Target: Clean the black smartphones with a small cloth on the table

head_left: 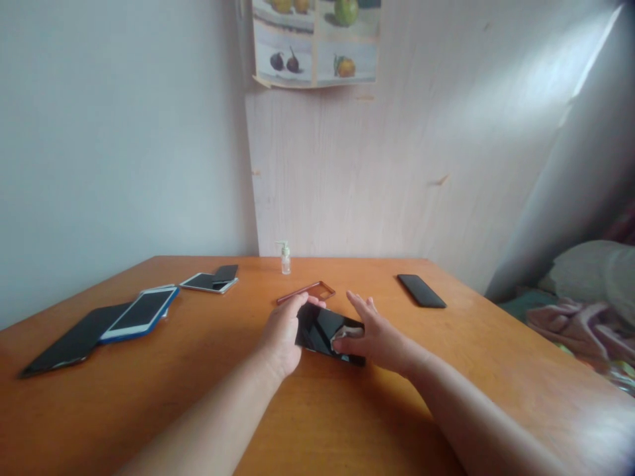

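Observation:
A black smartphone (320, 325) is in front of me, tilted a little above the wooden table, its glossy screen turned up. My left hand (284, 336) grips its left end, thumb along the near side and fingertips showing past the far edge. Over the right end is my right hand (380, 337), thumb lying on the screen and the other fingers stretched out and apart. A pale patch shows beside that thumb; I cannot tell whether it is a reflection or a thin cloth. Just behind the phone lies a clear brownish phone case (325, 291), partly hidden by my left fingers.
On the wooden table (317, 423), a dark tablet (74, 337) and a blue-cased white device (141, 314) overlap at left. Behind them, a small dark phone (226, 273) rests on a white tablet (201, 282). A pump bottle (285, 259) stands at the back; another black phone (421, 291) lies right.

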`<state>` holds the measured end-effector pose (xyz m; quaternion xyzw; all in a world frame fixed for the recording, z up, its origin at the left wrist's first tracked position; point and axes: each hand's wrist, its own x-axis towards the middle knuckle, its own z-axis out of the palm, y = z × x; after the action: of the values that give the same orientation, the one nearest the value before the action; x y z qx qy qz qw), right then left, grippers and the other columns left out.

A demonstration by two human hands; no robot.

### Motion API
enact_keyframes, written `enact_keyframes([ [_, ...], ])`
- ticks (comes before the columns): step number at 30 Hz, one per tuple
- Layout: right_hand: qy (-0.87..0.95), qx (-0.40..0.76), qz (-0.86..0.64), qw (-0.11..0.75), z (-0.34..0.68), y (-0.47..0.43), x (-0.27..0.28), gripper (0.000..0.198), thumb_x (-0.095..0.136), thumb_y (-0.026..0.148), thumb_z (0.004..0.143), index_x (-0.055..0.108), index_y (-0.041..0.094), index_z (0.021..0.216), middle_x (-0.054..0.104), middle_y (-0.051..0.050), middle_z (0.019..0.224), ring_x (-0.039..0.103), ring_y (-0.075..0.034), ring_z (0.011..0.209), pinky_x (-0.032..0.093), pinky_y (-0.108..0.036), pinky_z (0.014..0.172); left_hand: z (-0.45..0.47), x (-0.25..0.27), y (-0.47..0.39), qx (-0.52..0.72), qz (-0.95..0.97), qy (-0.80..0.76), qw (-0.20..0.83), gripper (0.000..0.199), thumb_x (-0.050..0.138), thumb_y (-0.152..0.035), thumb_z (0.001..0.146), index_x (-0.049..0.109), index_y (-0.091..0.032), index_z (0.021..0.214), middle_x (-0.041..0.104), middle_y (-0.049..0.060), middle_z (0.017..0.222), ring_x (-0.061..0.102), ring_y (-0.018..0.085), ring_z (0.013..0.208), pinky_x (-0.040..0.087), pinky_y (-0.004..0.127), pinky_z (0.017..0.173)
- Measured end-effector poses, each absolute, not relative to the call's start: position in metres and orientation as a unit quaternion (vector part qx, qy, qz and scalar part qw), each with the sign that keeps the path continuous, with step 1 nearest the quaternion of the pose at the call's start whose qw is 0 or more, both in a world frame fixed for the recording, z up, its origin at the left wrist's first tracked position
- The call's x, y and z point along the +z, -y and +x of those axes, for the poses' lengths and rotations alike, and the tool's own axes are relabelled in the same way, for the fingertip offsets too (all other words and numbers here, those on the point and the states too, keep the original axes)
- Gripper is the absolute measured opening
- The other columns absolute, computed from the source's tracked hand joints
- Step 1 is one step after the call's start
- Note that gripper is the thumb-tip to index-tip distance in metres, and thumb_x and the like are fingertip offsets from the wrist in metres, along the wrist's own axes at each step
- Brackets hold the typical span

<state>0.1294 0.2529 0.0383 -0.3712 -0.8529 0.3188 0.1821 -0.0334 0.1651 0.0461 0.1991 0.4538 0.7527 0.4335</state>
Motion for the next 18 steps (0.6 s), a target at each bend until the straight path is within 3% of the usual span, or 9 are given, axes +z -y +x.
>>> enact_keyframes([
  [6, 0.842, 0.299, -0.386, 0.23, 0.12, -0.254, 0.041, 0.108, 0.068, 0.067, 0.068, 0.019, 0.022, 0.153, 0.02, -0.014, 0.158, -0.01, -0.032, 0.145, 0.005, -0.057, 0.115, -0.033, 0.046, -0.165, 0.753, 0.207, -0.452, 0.431, 0.026, 0.067, -0.039, 0.072, 0.067, -0.013, 0.074, 0.073, 0.01, 0.084, 0.067, 0.02, 0.075, 0.052, 0.032, 0.071],
  [13, 0.866, 0.279, -0.374, 0.179, 0.129, -0.254, 0.037, 0.116, 0.074, 0.065, 0.061, 0.018, 0.024, 0.153, 0.017, -0.014, 0.158, -0.008, -0.035, 0.145, 0.006, -0.061, 0.113, -0.033, 0.046, -0.164, 0.751, 0.211, -0.456, 0.429, 0.027, 0.067, -0.041, 0.073, 0.067, -0.014, 0.074, 0.073, 0.01, 0.083, 0.067, 0.021, 0.075, 0.052, 0.034, 0.071],
  [18, 0.857, 0.252, -0.391, 0.223, 0.118, -0.254, 0.039, 0.111, 0.066, 0.07, 0.067, 0.013, 0.025, 0.154, 0.013, -0.012, 0.16, -0.009, -0.033, 0.145, 0.004, -0.061, 0.113, -0.032, 0.048, -0.163, 0.752, 0.213, -0.451, 0.431, 0.027, 0.067, -0.041, 0.073, 0.067, -0.014, 0.074, 0.073, 0.009, 0.083, 0.067, 0.02, 0.073, 0.052, 0.033, 0.07],
])
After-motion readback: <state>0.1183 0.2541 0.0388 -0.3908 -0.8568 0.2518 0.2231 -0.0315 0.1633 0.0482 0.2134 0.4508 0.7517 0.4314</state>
